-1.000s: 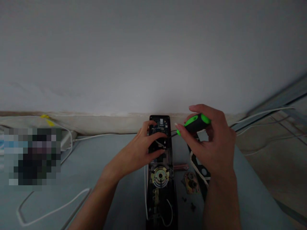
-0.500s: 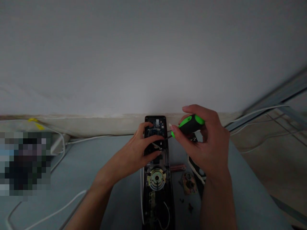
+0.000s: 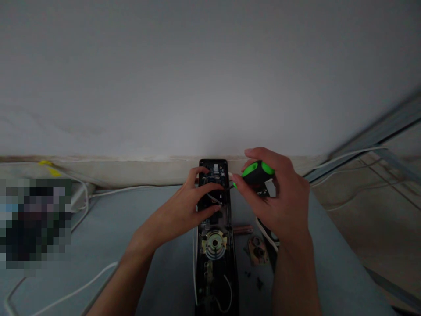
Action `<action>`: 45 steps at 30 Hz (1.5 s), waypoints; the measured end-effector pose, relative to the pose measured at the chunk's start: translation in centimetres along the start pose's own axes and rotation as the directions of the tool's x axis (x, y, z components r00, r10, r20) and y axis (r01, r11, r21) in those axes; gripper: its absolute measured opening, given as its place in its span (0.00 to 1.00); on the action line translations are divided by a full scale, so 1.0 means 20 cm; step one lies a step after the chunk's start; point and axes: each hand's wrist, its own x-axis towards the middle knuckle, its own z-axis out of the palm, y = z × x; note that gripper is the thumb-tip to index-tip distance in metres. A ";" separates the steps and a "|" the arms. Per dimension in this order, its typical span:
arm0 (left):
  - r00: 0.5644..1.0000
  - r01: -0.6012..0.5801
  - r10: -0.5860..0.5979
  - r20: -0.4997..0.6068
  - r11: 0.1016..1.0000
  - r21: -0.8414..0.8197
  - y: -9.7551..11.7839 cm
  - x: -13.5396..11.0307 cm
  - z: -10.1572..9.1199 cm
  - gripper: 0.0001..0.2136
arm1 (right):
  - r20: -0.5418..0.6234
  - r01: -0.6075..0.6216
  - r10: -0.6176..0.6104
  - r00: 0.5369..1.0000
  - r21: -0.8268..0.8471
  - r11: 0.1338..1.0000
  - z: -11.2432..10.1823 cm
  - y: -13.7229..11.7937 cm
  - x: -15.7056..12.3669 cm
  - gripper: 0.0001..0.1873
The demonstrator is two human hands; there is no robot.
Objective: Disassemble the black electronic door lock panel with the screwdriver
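A long black lock body (image 3: pixel 215 245) lies opened on the grey table, its circuit board at the far end and a brass round part (image 3: pixel 214 244) in the middle. My left hand (image 3: pixel 184 210) rests on the upper part, fingers curled over the board and its thin wires. My right hand (image 3: pixel 276 202) grips a green and black screwdriver (image 3: pixel 258 172). The screwdriver's tip points left at the board's right edge.
Beside the lock on the right lie a copper-coloured rod (image 3: pixel 242 229), a small brass plate (image 3: pixel 258 251), a black gasket with a white cable and loose screws (image 3: pixel 259 283). White cables (image 3: pixel 79 289) trail at left. A white wall rises just behind the table edge.
My right hand with the screwdriver moved left and slightly down, bringing the tip up to the board. The view shifted a little; my left hand stayed on the lock.
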 end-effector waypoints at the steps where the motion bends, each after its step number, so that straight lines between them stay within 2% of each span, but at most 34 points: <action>1: 1.000 0.001 -0.001 0.002 1.000 -0.002 0.00 0.00 0.00 0.19 | -0.007 -0.012 0.012 1.000 0.013 1.000 0.00 0.00 0.00 0.22; 17: 1.000 -0.014 0.013 0.015 1.000 0.009 0.00 0.00 0.01 0.19 | 0.035 0.000 -0.001 0.999 0.032 0.999 -0.01 0.00 0.01 0.23; 22: 1.000 -0.017 0.017 -0.003 1.000 -0.010 -0.01 0.01 0.01 0.20 | 0.098 0.013 -0.018 0.995 0.050 0.999 -0.02 -0.01 0.01 0.24; 24: 0.999 -0.028 0.027 -0.020 0.999 -0.037 -0.02 0.01 0.00 0.20 | 0.076 0.007 -0.007 0.997 0.010 1.000 -0.02 -0.02 0.01 0.22; 27: 0.997 -0.054 0.051 -0.054 0.996 -0.066 -0.01 0.01 -0.03 0.20 | -0.034 -0.023 0.022 0.999 -0.045 0.999 0.01 -0.03 0.00 0.17; 30: 0.996 -0.060 0.054 -0.077 0.995 -0.078 0.00 0.01 -0.06 0.20 | -0.090 -0.072 0.071 0.993 -0.005 0.997 0.03 -0.03 0.00 0.15; 35: 0.994 -0.068 0.058 -0.093 0.992 -0.102 0.01 0.01 -0.08 0.19 | 0.043 -0.112 0.106 0.993 0.177 0.978 0.01 -0.04 -0.01 0.19; 38: 0.995 -0.066 0.057 -0.085 0.992 -0.110 0.01 0.02 -0.08 0.18 | 0.095 -0.115 0.097 0.991 0.214 0.970 0.00 -0.05 -0.01 0.21; 40: 0.995 -0.070 0.061 -0.085 0.991 -0.113 0.01 0.01 -0.08 0.18 | 0.071 -0.108 0.098 0.993 0.157 0.982 0.00 -0.05 0.00 0.20; 43: 0.994 -0.076 0.066 -0.085 0.990 -0.117 0.02 0.01 -0.08 0.19 | -0.056 -0.094 0.094 0.994 0.002 0.996 0.02 -0.06 0.00 0.16; 45: 0.995 -0.074 0.065 -0.078 0.990 -0.120 0.02 0.01 -0.08 0.19 | -0.119 -0.099 0.093 0.989 -0.041 0.994 0.04 -0.07 0.00 0.16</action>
